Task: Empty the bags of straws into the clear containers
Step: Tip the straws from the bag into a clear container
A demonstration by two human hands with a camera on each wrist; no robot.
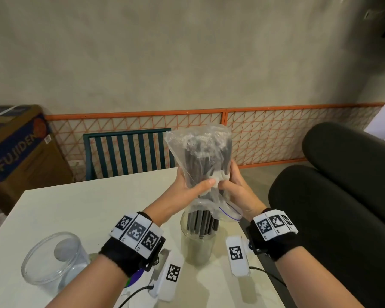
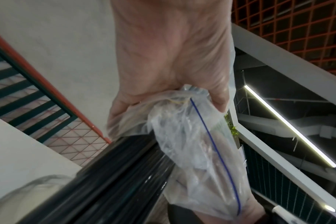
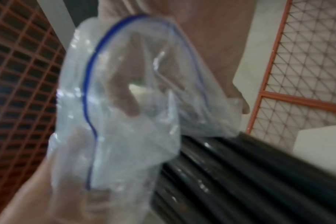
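Both hands, left hand [image 1: 188,187] and right hand [image 1: 236,187], grip one upside-down bag [image 1: 200,156] mid-frame, black straws [image 1: 201,223] sliding into one container [image 1: 198,245]; a second container [image 1: 53,261] sits empty lower left on the worktop [image 1: 76,207].

Surroundings: desk, seating, wall and a stored box.

White desk [image 1: 80,203] in the foreground; a dark green slatted chair [image 1: 129,152] stands at its far edge. Orange wire-grid panel [image 1: 276,134] runs low along the pale concrete wall [image 1: 187,52]. Black padded seat [image 1: 333,187] just beside the desk on the right. Cardboard box [image 1: 16,147] printed "FUJIDEN" sits on the floor, far left.
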